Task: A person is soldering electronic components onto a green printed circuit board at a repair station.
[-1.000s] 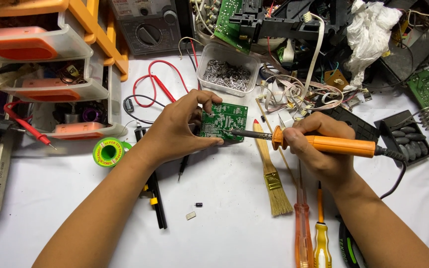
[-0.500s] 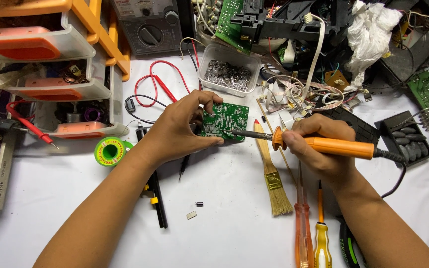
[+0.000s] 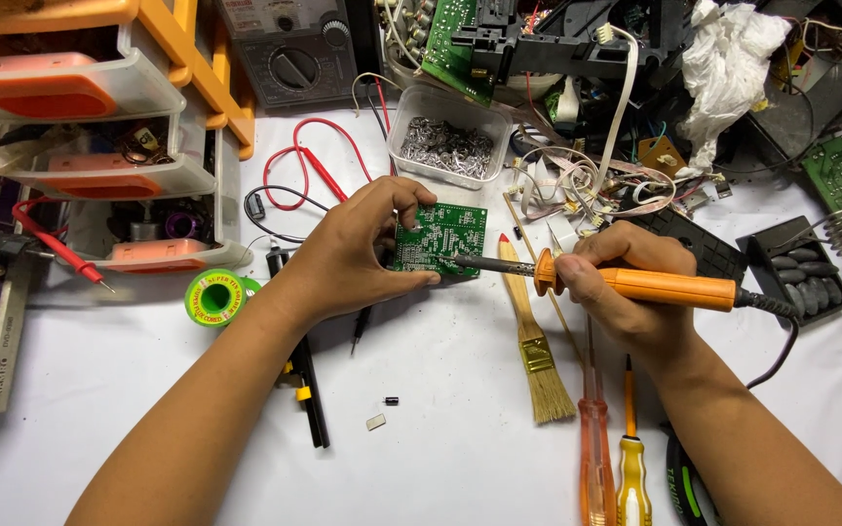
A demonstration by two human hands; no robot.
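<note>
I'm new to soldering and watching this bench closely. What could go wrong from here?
1. The left hand pinches the small green circuit board right where the soldering iron tip touches it, so fingers could get burned.
2. The paintbrush lies just below the hot tip; its bristles might scorch.
3. The iron's cord trails past the right hand near loose screwdrivers, so a snag seems possible.

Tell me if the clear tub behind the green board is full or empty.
Partly full: the clear tub holds a heap of small silvery metal bits across its bottom, and has no lid on.
</note>
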